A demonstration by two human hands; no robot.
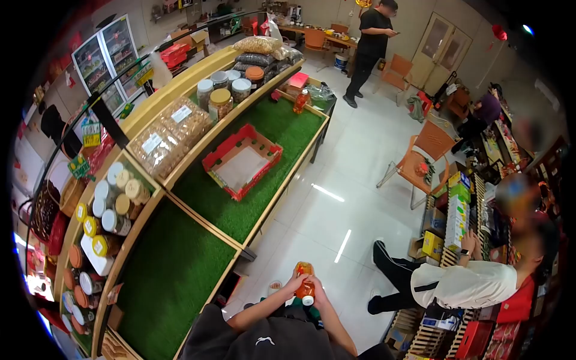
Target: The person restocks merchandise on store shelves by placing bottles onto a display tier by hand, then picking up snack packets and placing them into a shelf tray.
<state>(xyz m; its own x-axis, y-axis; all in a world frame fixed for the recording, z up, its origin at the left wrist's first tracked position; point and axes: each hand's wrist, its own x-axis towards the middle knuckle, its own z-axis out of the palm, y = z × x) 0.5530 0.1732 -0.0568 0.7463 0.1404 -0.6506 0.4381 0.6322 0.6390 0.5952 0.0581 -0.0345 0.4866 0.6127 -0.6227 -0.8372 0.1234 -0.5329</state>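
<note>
A clear bottle of orange-red liquid [305, 269] with a white cap is in front of my body, its capped end toward me. My left hand [293, 284] is closed around its left side, and my right hand [318, 290] grips it from the right. Some of my fingers are hidden by the bottle and by each other. To the left of my hands is the shelf lined with green artificial turf [174, 270]. A similar orange-red bottle [301, 101] stands at the far end of that shelf.
A red cardboard tray [243, 162] lies on the turf. Jars [114, 222] and bagged goods [170, 137] fill the upper tier. At right, a person in a white shirt [465, 283] leans toward shelves. Another person [375, 42] stands near a chair [397, 71].
</note>
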